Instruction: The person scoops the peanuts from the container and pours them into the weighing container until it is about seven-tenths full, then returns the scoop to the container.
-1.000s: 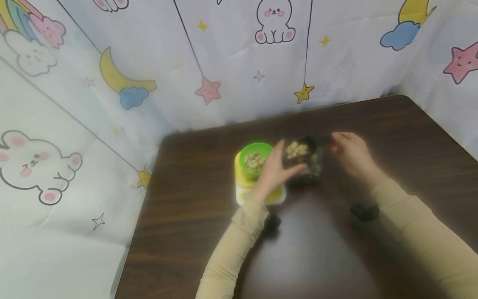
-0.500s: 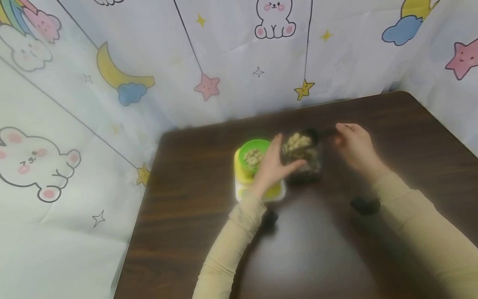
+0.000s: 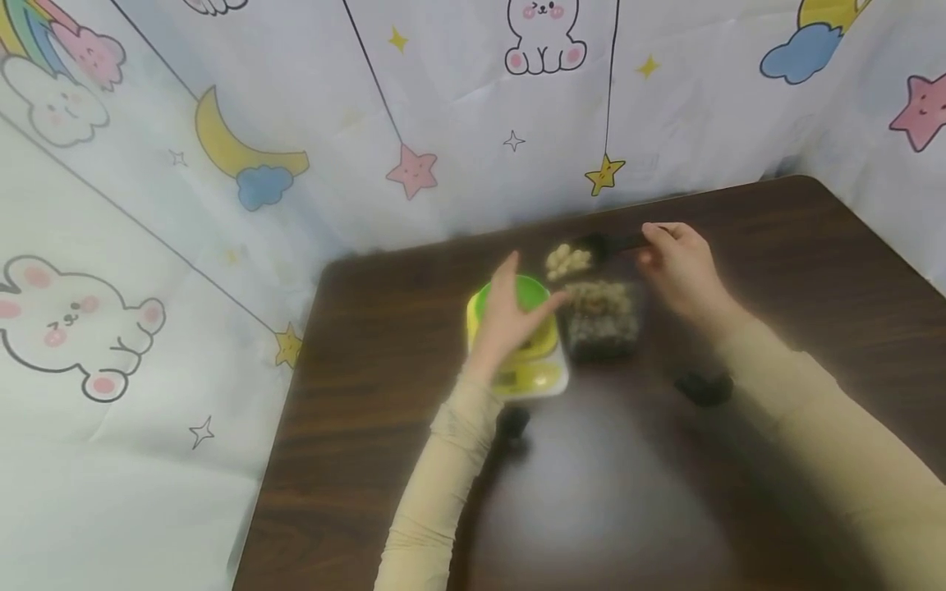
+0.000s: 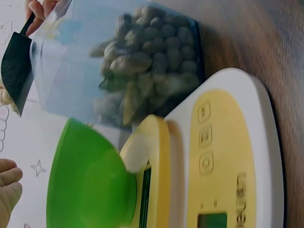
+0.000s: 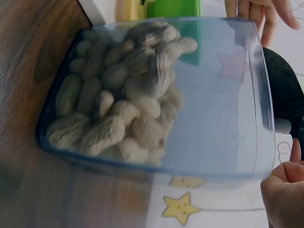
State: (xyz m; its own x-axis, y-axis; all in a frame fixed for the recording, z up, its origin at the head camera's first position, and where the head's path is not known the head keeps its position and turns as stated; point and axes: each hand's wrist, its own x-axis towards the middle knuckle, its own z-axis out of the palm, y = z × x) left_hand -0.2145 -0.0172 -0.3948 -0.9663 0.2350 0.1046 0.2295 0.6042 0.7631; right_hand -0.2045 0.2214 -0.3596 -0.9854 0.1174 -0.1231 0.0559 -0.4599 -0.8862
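Observation:
In the head view my right hand (image 3: 683, 267) pinches the handle of a black scoop (image 3: 606, 244) heaped with peanuts (image 3: 567, 261). The scoop is raised above the far rim of a clear plastic container (image 3: 602, 324) of unshelled peanuts, as the right wrist view also shows with more peanuts (image 5: 137, 104) inside. My left hand (image 3: 506, 316) holds nothing; its thumb and fingers spread beside and partly over a green bowl (image 3: 532, 291). That bowl sits on a yellow and white kitchen scale (image 4: 232, 133). The peanuts in the bowl are hidden now.
The container stands close against the scale's right side on a dark wood table (image 3: 369, 443). A cartoon-printed sheet (image 3: 473, 98) hangs along the table's far edge and sides. Dark wrist-camera mounts (image 3: 702, 387) hang below both sleeves.
The loaded scoop has risen out of the container and shifted left toward the bowl with my right hand. My left hand has left the container's side and moved left over the bowl.

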